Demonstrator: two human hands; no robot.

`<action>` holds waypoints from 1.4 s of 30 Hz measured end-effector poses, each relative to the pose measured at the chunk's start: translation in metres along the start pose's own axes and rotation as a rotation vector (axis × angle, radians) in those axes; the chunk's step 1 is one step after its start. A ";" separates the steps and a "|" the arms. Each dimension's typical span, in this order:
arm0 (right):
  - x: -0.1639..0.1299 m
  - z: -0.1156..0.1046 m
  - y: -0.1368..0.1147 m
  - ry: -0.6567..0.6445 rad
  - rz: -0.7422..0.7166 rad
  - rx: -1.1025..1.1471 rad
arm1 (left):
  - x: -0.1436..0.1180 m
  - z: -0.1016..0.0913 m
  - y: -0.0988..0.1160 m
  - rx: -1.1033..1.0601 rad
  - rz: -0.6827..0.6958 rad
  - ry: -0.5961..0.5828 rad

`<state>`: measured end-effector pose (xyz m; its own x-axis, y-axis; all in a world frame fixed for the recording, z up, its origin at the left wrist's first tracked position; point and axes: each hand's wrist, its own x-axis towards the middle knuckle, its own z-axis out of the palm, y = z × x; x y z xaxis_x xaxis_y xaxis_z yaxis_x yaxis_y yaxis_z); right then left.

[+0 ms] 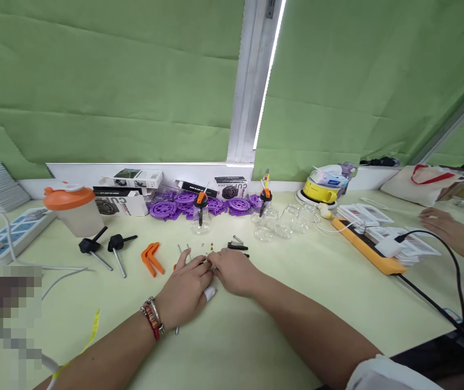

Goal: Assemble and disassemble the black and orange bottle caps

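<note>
My left hand (pixel 187 290) and my right hand (pixel 238 271) meet at the middle of the pale table, fingertips bent together over something small that they hide. Thin metal rods (pixel 188 250) show beyond my left fingers, with a bit of orange beside them, and another rod end (pixel 176 330) shows below that hand. A white wrap covers my left thumb. Just past the fingertips lie tiny brass-coloured pieces (pixel 211 246). Springs (pixel 238 240) and black narrow parts (pixel 237 246) lie beyond my right hand. Orange angled levers (pixel 153 259) and two black pieces with metal rods (pixel 117 244) are to the left.
Behind stand purple wheel-like parts (pixel 163 210), boxes (pixel 132 205), clear jars (pixel 284 227) and a black-and-orange-topped jar (pixel 200 219). An orange-lidded shaker (pixel 75 208) is at left. Rightward are an orange power strip (pixel 368 246), cables and another person's hand (pixel 439 227).
</note>
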<state>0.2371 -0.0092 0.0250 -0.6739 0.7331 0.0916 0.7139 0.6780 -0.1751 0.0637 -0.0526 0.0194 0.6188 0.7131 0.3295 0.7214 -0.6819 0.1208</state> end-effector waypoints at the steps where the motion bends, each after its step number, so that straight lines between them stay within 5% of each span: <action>1: 0.002 0.001 0.000 -0.003 0.002 0.013 | 0.000 -0.002 0.000 0.004 0.003 0.015; 7: 0.013 0.001 0.024 0.056 0.168 0.364 | 0.000 -0.010 0.000 0.013 0.021 0.107; 15: 0.035 0.012 0.084 0.361 0.525 0.858 | 0.001 -0.007 0.004 -0.010 0.060 0.103; 25: 0.035 0.029 0.102 0.373 0.446 0.821 | 0.001 -0.007 0.003 -0.036 0.068 0.106; 42: 0.031 0.019 0.096 0.370 0.440 0.858 | 0.000 -0.007 0.002 -0.016 0.061 0.068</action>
<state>0.2810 0.0781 -0.0080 -0.1812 0.9760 0.1208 0.4087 0.1864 -0.8934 0.0635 -0.0551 0.0262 0.6387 0.6578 0.3992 0.6776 -0.7267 0.1135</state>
